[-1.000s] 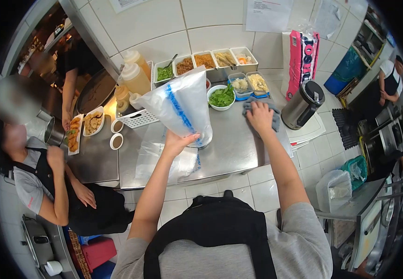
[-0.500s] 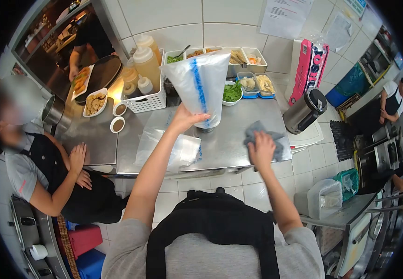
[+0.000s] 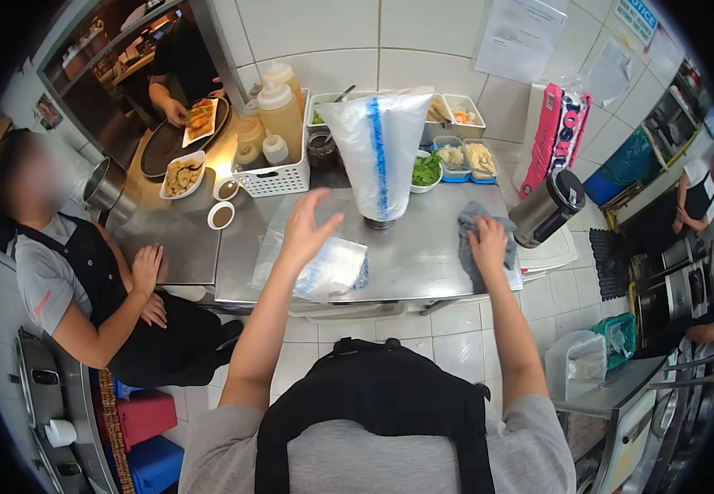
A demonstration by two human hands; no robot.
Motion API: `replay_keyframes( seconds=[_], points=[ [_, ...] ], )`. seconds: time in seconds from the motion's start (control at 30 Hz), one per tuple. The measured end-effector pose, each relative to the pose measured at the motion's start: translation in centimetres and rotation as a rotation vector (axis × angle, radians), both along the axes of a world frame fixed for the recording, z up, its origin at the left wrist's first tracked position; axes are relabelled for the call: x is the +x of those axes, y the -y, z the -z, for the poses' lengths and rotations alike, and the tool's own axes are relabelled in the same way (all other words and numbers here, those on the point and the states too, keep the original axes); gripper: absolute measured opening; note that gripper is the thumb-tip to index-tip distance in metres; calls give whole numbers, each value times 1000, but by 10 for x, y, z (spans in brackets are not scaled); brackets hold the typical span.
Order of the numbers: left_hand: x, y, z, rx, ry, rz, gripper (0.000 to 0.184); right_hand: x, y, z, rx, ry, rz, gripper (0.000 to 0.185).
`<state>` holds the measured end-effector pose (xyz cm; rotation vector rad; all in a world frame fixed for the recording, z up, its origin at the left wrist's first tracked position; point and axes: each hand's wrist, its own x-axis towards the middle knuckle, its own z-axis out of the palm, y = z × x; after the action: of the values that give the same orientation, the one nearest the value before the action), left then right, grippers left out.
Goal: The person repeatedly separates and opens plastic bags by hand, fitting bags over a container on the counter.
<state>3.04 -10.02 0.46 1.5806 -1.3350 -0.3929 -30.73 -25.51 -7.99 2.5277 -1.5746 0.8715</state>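
My left hand (image 3: 306,229) hovers over the steel counter (image 3: 423,267), fingers apart and holding nothing. Just to its right, a tall white plastic bag with a blue stripe (image 3: 379,152) stands upright, wide at the top, on a small dark round base (image 3: 379,222). Under the left hand and forearm lie flat clear plastic bags (image 3: 336,267), partly covered. At the counter's right end, my right hand (image 3: 489,244) presses down on a crumpled grey cloth (image 3: 474,216) with its fingers curled onto it.
Behind the bag are a white basket of sauce bottles (image 3: 270,181), a bowl of green leaves (image 3: 427,170) and food tubs (image 3: 479,159). A steel jug (image 3: 548,207) stands right. Sauce cups (image 3: 222,216) are left, near a co-worker (image 3: 85,280). Another person's hand (image 3: 174,113) holds a plate.
My left hand has let go of the striped bag and drawn left; the bag now stands unsupported by it. The cloth under my right hand has shifted. The other person's plate has moved right.
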Motion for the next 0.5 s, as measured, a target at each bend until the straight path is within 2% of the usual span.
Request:
replay_keyframes(
  seconds=[0.07, 0.1, 0.17, 0.2, 0.27, 0.3, 0.37, 0.47, 0.5],
  points=[
    [-3, -20, 12, 24, 307, -12, 55, -2, 5, -6, 22, -23, -10, 39],
    [-7, -25, 18, 26, 309, -14, 55, 0, 4, -6, 23, -21, -13, 39],
    [-19, -30, 28, 53, 525, -179, 46, 3, 1, -8, 41, -46, 20, 41],
    [-17, -31, 34, 50, 528, -176, 46, 2, -1, -9, 39, -43, 24, 41],
    [-8, -26, 48, 237, 541, -185, 30, 1, -5, -16, 132, 120, -24, 46],
    [-3, -23, 53, 225, 549, -169, 30, 0, -8, -17, 124, 127, -6, 46],
    [5, -19, 56, 184, 544, -159, 15, -3, -18, -20, 84, 436, -38, 49],
    [23, -14, 58, 85, 524, -76, 9, -14, -49, -20, -40, 462, -36, 49],
    [29, -11, 66, 7, 490, -33, 10, -17, -65, -23, 14, 518, -44, 47]
  ],
)
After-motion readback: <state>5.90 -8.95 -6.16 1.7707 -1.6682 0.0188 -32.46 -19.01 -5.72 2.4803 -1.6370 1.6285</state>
